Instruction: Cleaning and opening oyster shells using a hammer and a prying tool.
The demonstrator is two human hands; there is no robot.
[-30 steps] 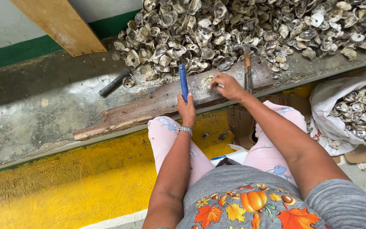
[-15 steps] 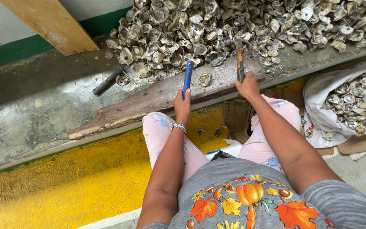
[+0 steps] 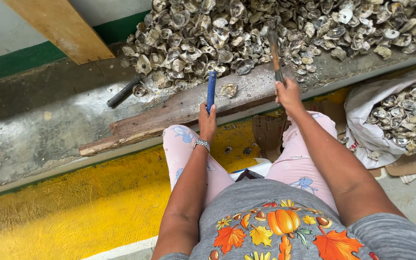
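My left hand grips a blue-handled tool that stands upright on a worn wooden plank. My right hand is closed round the wooden handle of a hammer, raised with its head blurred above the shell pile. One single oyster shell lies on the plank between the two hands, just right of the blue tool. Behind it a large heap of oyster shells covers the concrete ledge.
A white sack full of shells sits on the floor at right. A dark metal bar lies on the ledge left of the heap. A slanted wooden board leans at upper left. The ledge front is painted yellow.
My right hand left the single shell on the plank, took hold of the hammer beside it and lifted it. The left hand kept the blue tool upright.
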